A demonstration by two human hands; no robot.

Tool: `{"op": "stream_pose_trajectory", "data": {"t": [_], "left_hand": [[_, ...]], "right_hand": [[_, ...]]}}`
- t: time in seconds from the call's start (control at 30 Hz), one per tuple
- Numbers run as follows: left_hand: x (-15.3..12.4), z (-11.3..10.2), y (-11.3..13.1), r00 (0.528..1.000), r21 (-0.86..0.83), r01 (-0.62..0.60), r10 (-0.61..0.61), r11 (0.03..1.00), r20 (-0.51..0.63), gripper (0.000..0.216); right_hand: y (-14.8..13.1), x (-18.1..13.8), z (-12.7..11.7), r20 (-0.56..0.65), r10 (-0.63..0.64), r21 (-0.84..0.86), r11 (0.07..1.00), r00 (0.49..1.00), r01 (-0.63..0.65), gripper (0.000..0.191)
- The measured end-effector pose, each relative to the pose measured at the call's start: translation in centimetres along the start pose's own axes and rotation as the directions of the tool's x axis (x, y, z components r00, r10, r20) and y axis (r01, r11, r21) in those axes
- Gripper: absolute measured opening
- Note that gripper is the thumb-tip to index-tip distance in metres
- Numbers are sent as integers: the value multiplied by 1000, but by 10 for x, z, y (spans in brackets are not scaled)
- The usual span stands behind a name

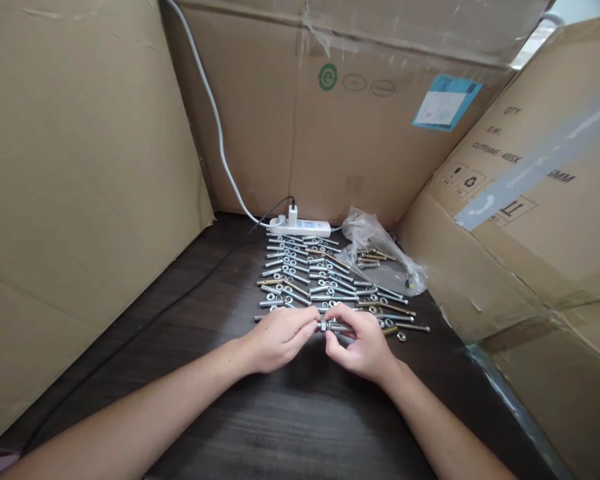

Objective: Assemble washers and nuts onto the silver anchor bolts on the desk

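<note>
In the head view, your dark surface (pixel 240 413) is walled in on three sides: a left carton (pixel 80 167) along its left edge, a back carton (pixel 250 133) along its far edge, and a right carton (pixel 520 287) along its right edge. A white power strip (pixel 307 229) lies near the far edge, with a white adapter (pixel 293 215) standing in it. A black cable (pixel 175 301) runs from there towards the near left corner, passing under or behind your left forearm. Towards the far right corner lies a clear plastic bag (pixel 357 230) with brass-coloured bolts (pixel 373 256) in it. Rows of loose metal parts (pixel 337 299) — bolts, sleeves, nuts and washers — fill the middle, right up to your fingers.

The bolt (pixel 341 327) is between your hands, crosswise, just on your side of those rows. Your left hand (pixel 283 339) has its fingers closed over one end; your right hand (pixel 360 341) is curled round the other, thumb and forefinger nearly together by the nut (pixel 324 326). A brass-coloured sleeve (pixel 391 330) lies just beside your right hand.

Your open room is between your forearms, and left of the rows — though the black cable crosses there.
</note>
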State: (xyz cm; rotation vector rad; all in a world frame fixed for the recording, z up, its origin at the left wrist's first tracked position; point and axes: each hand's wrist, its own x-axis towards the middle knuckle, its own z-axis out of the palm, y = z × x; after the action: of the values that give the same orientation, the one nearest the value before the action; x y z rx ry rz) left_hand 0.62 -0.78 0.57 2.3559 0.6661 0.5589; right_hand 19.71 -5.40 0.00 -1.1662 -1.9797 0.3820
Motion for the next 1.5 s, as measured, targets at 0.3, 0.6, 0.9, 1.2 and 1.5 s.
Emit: {"op": "stream_pose_trajectory", "data": {"t": [0.3,0.6,0.9,1.2,1.5], "left_hand": [[-1,2,1,993,-73,-48,40,996,-108,17],[-1,2,2,993,-100,-44,33,994,-110,15],[1,0,2,999,-35,9,-10,999,-34,22],[1,2,-1,1000,2,5,-5,1000,-26,25],[-2,2,1,987,-67,-71,60,995,-147,17]], "right_hand": [[-1,1,1,-27,-12,-1,1000,1000,12,16],[2,0,2,-23,10,7,1000,1000,-10,18],[-2,1,-1,-19,-2,-1,1000,1000,2,17],[-3,1,0,-36,-7,-29,1000,999,6,15],[-2,1,-1,-35,-14,-3,1000,999,14,17]]}}
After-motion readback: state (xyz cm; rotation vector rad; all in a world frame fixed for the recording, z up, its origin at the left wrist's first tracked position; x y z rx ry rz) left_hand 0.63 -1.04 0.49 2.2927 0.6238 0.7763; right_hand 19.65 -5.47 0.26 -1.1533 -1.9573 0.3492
